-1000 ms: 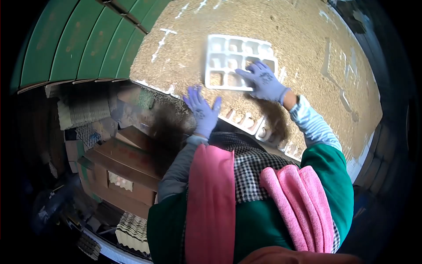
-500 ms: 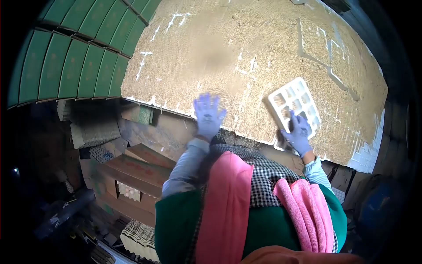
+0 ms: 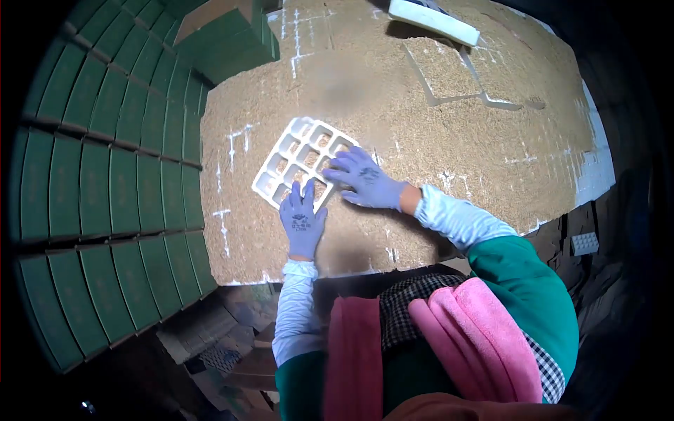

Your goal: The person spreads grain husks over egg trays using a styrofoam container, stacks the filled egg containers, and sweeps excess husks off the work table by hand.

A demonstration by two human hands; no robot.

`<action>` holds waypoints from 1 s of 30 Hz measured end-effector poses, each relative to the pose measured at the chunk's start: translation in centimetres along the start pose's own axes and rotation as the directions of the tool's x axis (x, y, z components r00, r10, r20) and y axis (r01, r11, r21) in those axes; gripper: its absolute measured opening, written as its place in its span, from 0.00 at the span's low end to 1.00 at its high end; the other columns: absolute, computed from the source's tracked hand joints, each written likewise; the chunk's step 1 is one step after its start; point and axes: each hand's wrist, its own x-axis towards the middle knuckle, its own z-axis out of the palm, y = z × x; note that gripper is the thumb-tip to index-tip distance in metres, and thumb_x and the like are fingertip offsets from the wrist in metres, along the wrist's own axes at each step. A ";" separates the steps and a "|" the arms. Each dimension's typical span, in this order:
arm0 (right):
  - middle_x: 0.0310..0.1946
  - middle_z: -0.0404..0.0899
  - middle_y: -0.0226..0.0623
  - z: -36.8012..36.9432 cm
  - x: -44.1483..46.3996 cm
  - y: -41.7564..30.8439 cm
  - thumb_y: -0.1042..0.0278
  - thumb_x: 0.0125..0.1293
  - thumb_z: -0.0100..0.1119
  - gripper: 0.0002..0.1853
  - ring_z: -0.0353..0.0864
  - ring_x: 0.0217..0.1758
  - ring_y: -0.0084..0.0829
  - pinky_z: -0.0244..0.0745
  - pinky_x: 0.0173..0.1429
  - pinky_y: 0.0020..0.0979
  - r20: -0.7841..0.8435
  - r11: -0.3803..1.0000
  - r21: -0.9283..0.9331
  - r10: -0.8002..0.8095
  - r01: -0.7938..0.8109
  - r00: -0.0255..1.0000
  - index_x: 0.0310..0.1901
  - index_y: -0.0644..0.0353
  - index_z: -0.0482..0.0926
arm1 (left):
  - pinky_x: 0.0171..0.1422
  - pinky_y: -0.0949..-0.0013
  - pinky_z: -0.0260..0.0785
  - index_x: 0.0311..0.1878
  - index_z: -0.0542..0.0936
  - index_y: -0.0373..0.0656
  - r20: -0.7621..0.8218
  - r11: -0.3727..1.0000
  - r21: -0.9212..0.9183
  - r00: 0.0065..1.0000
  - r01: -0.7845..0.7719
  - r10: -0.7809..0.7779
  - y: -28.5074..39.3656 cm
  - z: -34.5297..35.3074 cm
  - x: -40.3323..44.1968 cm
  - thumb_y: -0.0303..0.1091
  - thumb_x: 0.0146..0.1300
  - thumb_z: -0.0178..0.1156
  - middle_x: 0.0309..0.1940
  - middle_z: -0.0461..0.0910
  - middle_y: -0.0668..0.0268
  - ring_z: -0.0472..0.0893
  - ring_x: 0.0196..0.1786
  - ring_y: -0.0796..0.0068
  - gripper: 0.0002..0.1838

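Observation:
A white grid tray (image 3: 295, 149) with square cells lies at an angle on a broad bed of coarse tan grains or husks (image 3: 393, 231). Brown shows inside several of its cells. My left hand (image 3: 302, 223), in a lilac glove, rests at the tray's near corner, fingers stretched over the front cells and thumb apart. From the right, my gloved right hand (image 3: 368, 179) reaches over the tray's side, its fingers hooked over the rim and cells. The undersides of both hands are hidden.
Stacked green cartons (image 3: 95, 203) wall off the left side. An open green box (image 3: 228, 42) stands at the back left. Another white slab or tray (image 3: 435, 21) is tilted at the far edge, with something dark on it. Shallow outlines (image 3: 460, 98) mark the grain.
The tray has shifted leftward with my right hand. My left hand, earlier spread over the bed's near edge, now touches the tray. The view has swung, bringing in the open box.

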 end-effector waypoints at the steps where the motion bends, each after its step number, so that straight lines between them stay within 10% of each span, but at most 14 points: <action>1: 0.63 0.71 0.46 -0.9 -2.2 0.4 0.59 0.59 0.63 0.30 0.66 0.69 0.48 0.52 0.76 0.53 -0.167 0.995 0.009 0.097 -0.097 0.981 0.64 0.54 0.74 | 0.69 0.43 0.58 0.73 0.66 0.54 0.016 0.997 0.007 0.997 0.071 -0.071 -0.4 0.0 1.8 0.48 0.51 0.72 0.70 0.62 0.49 0.66 0.66 0.45 0.44; 6: 0.60 0.69 0.48 -0.7 -20.2 5.2 0.55 0.61 0.61 0.33 0.64 0.67 0.52 0.52 0.73 0.53 -0.370 0.531 -0.228 0.728 -0.816 0.577 0.65 0.62 0.69 | 0.61 0.45 0.61 0.69 0.72 0.60 -0.004 0.979 0.130 0.988 0.155 -0.155 -2.4 3.0 14.4 0.49 0.57 0.67 0.70 0.61 0.48 0.69 0.60 0.46 0.34; 14: 0.68 0.65 0.48 -1.5 -24.0 6.2 0.48 0.64 0.61 0.35 0.59 0.73 0.53 0.46 0.78 0.56 -0.351 0.478 -0.175 0.786 -0.861 0.508 0.69 0.55 0.68 | 0.61 0.37 0.64 0.63 0.77 0.58 0.089 0.976 0.175 0.985 0.129 -0.146 4.2 8.7 41.6 0.56 0.58 0.59 0.67 0.65 0.51 0.72 0.63 0.43 0.29; 18: 0.68 0.65 0.48 -1.6 -24.2 6.7 0.48 0.62 0.62 0.36 0.60 0.73 0.53 0.48 0.77 0.57 -0.343 0.465 -0.159 0.801 -0.871 0.491 0.69 0.55 0.68 | 0.63 0.38 0.64 0.63 0.78 0.59 0.139 0.971 0.205 0.986 -0.124 0.096 8.6 10.1 47.4 0.55 0.57 0.62 0.68 0.65 0.53 0.72 0.63 0.43 0.30; 30: 0.69 0.66 0.46 -1.4 -24.7 6.6 0.46 0.66 0.59 0.34 0.60 0.75 0.50 0.46 0.79 0.55 -0.340 0.478 -0.145 0.798 -0.866 0.497 0.69 0.54 0.68 | 0.65 0.44 0.63 0.57 0.81 0.57 0.330 0.849 -0.044 0.794 -0.526 0.510 9.7 6.3 29.0 0.43 0.54 0.65 0.66 0.65 0.53 0.69 0.63 0.45 0.24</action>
